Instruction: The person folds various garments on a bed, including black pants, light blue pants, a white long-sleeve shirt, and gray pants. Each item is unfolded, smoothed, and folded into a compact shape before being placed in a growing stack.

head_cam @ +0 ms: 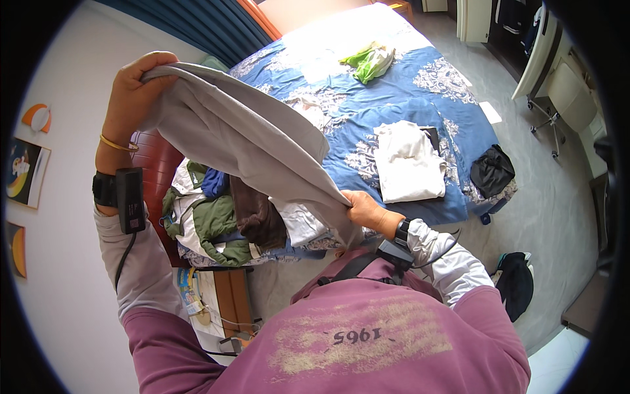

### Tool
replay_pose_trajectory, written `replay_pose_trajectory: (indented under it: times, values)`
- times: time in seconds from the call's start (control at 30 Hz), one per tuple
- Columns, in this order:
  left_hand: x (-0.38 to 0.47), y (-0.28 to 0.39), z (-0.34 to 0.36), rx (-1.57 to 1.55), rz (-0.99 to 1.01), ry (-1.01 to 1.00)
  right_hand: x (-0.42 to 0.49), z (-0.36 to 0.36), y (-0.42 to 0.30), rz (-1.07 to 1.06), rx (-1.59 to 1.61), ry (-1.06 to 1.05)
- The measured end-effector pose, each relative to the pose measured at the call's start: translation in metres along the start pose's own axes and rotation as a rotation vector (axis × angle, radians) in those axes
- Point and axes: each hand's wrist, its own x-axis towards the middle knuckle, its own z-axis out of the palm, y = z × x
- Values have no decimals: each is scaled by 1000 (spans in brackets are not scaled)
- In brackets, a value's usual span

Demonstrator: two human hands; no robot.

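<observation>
A grey cloth garment is stretched in the air between my two hands, slanting down from left to right. My left hand is raised at the upper left and grips one end, with its thumb over the edge. Lower and nearer my chest, my right hand pinches the other side of the fabric. Partly beneath the garment lie a green and white jacket, a dark brown garment and a white garment. What kind of garment I hold, I cannot tell.
A blue patterned bedspread carries a folded white shirt, a black cloth item and a green and white garment. Dark clothing lies at the right on the floor. A side table stands below the bed; a swivel chair is at the upper right.
</observation>
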Motion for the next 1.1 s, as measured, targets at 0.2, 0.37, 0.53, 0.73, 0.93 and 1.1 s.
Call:
replay_pose_trajectory:
  times: [0.2,0.37,0.53,0.73,0.93,1.1]
  values:
    - [-7,16,-16,-68,-8,-99,10,-15,38,143,-66,116]
    - [-12,28,-21,-174,40,-161,11,-30,42,92,-459,374]
    - [-14,32,-29,-176,81,-184,24,-37,58,-139,-477,101]
    - [-35,-7,-12,103,-223,-414,45,-171,33,92,107,453]
    - [-74,-80,20,-65,-450,-55,19,-314,-115,-224,-172,346]
    - [-95,-104,45,-519,-623,147,0,-305,-201,-193,-312,454]
